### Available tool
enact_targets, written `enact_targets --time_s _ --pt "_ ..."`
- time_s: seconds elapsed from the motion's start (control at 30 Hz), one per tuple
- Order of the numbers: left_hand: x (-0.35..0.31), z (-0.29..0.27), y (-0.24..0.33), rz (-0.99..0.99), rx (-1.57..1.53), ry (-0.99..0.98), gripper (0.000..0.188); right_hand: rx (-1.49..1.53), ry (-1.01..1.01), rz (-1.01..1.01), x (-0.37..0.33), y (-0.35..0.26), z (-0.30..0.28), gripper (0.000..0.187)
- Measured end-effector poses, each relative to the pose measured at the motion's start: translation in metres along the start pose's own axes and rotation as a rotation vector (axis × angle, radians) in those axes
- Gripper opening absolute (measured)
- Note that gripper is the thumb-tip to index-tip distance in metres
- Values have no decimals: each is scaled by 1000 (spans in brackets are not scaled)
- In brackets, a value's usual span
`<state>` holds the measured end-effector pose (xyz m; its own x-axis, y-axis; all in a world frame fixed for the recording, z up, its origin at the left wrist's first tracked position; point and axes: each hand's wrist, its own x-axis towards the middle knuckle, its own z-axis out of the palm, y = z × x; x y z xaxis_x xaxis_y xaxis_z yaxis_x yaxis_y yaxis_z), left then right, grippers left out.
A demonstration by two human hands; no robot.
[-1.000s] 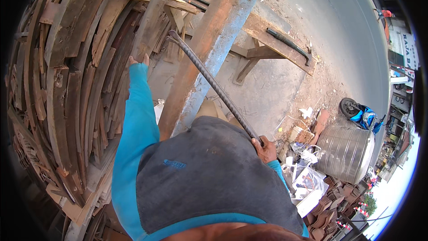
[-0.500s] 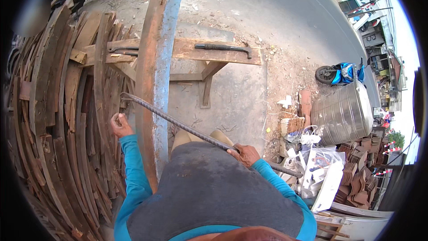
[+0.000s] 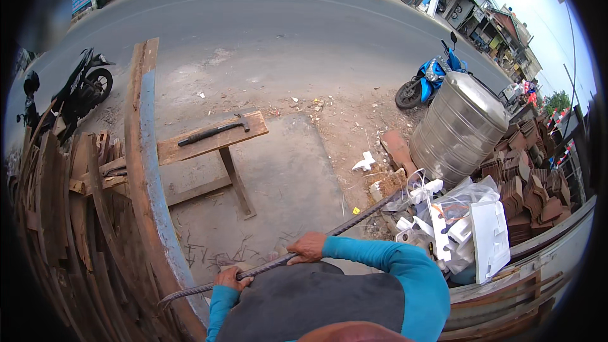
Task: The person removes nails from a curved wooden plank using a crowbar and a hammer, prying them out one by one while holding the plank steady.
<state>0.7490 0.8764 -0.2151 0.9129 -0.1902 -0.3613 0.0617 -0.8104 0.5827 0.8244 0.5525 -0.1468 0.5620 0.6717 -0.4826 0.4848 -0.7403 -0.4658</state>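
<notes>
A long ribbed steel pry bar [image 3: 354, 220] slants across my front, its bent end at the lower left and its far end up to the right. My left hand [image 3: 232, 278] is closed round it toward the bent end. Farther up the bar, my right hand [image 3: 308, 247] grips it with the arm bent across my body. The bent end lies over a long wooden beam [image 3: 147, 145] with a blue-painted side. Beyond my hands, a hammer [image 3: 214, 130] with a dark handle rests on a wooden bench [image 3: 183, 150].
Old planks [image 3: 69, 215] are piled at the left. To the right lie white scraps and plastic bags [image 3: 465, 215], a dented metal tank [image 3: 456, 130] and stacked roof tiles [image 3: 525, 196]. Nails litter the concrete. A blue motorbike [image 3: 434, 76] and a dark one [image 3: 82, 88] stand near the road.
My left hand, off the bar before, now grips it. The bar has swung so its right end points upward and its bent end sits lower. The view has tilted up toward the road.
</notes>
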Motion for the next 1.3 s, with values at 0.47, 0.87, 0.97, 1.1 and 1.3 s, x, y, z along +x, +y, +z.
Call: enact_targets --time_s 0.47,0.87,0.97,1.1,1.3 --pt "-60 122 41 -158 -236 -54 57 -449 -277 -514 27 -31 8 28" --pt "-169 180 77 -501 -677 808 24 -154 118 -1226 -12 -185 29 25" --pt "-209 162 71 -639 -733 973 28 14 -132 -821 -14 -156 30 26" --pt "-255 104 78 -931 -656 1251 35 -285 -152 -426 38 -32 71 34" --pt "-333 27 104 -1118 -553 1725 38 -303 -367 -228 100 106 137 36"
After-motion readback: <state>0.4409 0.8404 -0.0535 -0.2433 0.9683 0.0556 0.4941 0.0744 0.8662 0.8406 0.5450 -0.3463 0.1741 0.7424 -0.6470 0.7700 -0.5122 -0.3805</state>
